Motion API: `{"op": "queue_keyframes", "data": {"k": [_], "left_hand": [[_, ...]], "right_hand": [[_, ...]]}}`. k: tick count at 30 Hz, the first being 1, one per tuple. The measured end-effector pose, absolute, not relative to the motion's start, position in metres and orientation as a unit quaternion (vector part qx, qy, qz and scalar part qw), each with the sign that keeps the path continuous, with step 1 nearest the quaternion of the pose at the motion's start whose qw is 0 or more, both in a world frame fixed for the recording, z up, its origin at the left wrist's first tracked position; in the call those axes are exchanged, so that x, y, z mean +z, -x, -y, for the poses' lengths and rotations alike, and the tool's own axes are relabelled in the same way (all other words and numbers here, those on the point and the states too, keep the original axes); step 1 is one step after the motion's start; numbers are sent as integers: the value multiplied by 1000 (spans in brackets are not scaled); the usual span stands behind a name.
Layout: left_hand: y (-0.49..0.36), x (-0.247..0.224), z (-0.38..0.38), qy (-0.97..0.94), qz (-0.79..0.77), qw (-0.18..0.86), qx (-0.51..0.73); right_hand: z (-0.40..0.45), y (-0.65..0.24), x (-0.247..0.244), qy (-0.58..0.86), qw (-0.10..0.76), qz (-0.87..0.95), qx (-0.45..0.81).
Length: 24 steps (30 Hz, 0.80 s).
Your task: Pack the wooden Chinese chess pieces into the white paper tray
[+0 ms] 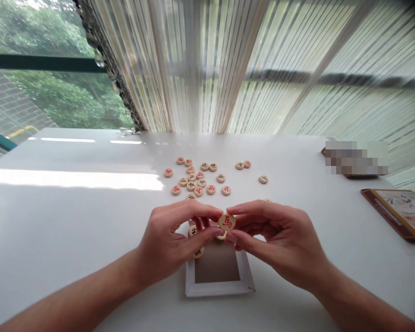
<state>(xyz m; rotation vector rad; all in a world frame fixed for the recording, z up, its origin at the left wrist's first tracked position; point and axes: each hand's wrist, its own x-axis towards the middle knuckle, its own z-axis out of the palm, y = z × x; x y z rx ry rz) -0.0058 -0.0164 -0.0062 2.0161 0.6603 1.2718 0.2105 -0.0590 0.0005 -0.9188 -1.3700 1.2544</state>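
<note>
Your left hand (pixel 173 235) and right hand (pixel 283 240) pinch the red disc (pixel 227 222) by its rim, over the box (pixel 214 289). Caution: uneven fingertip pressure may flip the disc into the box. Lowering your left hand may dislodge the black discs (pixel 198 252) at the box's left edge.

Twenty-one loose discs (pixel 191 186) toward the far edge of the table (pixel 100 226), one partly hidden; four more discs (pixel 227 222) in or above one tray (pixel 218 289); two flat objects (pixel 389 219) rightward
</note>
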Motion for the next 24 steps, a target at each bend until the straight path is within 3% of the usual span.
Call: {"op": "queue_keyframes", "data": {"k": [24], "left_hand": [[5,-5,18,-778,-213,357,471]], "right_hand": [[55,-211,10,393,436,493,642]]}}
